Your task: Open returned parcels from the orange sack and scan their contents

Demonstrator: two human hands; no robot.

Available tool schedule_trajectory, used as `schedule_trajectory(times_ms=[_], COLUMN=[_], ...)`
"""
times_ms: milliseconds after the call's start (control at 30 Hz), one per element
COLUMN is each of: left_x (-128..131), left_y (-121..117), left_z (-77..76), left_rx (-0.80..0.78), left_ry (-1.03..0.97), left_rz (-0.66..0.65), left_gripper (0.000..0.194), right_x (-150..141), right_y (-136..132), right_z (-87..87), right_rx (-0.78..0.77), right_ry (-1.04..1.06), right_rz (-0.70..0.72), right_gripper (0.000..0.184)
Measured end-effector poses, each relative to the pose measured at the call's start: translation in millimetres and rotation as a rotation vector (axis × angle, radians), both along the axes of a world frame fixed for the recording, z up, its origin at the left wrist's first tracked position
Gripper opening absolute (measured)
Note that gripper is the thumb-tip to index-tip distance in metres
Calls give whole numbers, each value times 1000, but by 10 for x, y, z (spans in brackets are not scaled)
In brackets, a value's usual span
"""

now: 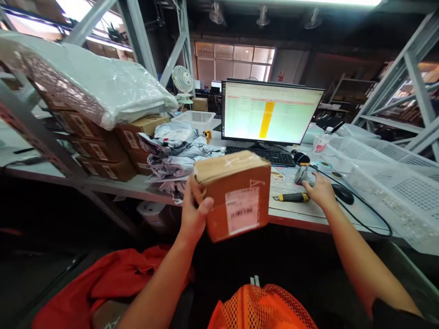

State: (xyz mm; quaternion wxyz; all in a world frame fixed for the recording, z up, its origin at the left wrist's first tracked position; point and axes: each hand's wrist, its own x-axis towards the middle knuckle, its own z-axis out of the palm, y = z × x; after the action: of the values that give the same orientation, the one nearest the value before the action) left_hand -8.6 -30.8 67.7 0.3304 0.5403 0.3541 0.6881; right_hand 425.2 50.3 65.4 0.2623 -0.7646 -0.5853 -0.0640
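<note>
My left hand (pixel 193 211) grips a brown cardboard parcel (pixel 236 194) by its left side, holding it up in front of the desk edge. A white barcode label faces me on the parcel's front. My right hand (pixel 320 188) reaches out over the desk and closes on a grey handheld scanner (pixel 302 175). A yellow and black utility knife (pixel 291 197) lies on the desk just left of that hand. A black mouse (pixel 344 194) sits to its right.
A monitor (pixel 270 113) showing a spreadsheet stands behind a black keyboard (pixel 264 155). Grey mailer bags (pixel 174 153) and stacked cardboard boxes (pixel 103 141) fill the left side. White mesh baskets (pixel 394 183) sit at the right. Red and orange fabric lies below.
</note>
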Motion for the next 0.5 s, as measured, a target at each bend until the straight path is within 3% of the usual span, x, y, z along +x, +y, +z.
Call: schedule_trajectory(times_ms=[100,200,367,433,500], left_x=[465,802,1037,1044,1039], left_y=[451,802,1166,1262,1330], left_z=[165,180,-82,-210,-299], left_rx=[98,136,128,89,63], left_ry=[69,120,212,239,227], left_rz=[49,123,183,220,249], left_gripper=[110,113,120,116,111], right_x=[230,254,364,407,389], right_y=[222,362,488,378,141], right_z=[-72,-174,-73,53,180], right_rx=[-267,-353,-391,-393,-342], right_ry=[-115,-123,-52,-11,67], right_rz=[-84,-105,-92,13,236], right_gripper=[69,63,55,49,40])
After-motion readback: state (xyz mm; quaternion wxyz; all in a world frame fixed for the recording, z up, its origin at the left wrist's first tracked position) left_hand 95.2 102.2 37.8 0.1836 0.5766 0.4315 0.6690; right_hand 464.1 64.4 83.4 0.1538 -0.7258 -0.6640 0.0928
